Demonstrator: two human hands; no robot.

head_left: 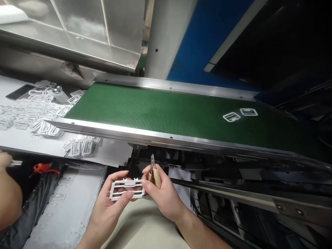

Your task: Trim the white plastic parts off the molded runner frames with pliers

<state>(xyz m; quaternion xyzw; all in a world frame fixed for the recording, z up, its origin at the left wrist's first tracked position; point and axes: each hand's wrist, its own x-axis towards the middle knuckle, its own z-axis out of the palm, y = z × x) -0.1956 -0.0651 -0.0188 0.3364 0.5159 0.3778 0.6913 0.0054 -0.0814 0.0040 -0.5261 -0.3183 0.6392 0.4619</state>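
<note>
Workplace beside a blue-and-grey machine (204, 31). Nearest: left hand (110, 204) grips one white plastic frame (130, 184); right hand (165, 196) holds tan-handled nippers (157, 177), thumb on the frame's edge. Beyond: tabletop (15, 140) with heaped frames (33, 107); green conveyor belt (145, 109) bearing two similar frames (248, 110).

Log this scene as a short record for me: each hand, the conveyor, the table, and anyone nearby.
Left hand: holds a white slatted frame
Right hand: holds pliers with cream handles, tips pointing away from the body; thumb at the frame's right end
Conveyor: green ribbed belt, metal side rails; two loose frames towards its right end
Table: white; heaped frames, small bottle with metal top, dark flat object
Nearby: another person's arm at the left edge, hand partly cut off
</note>
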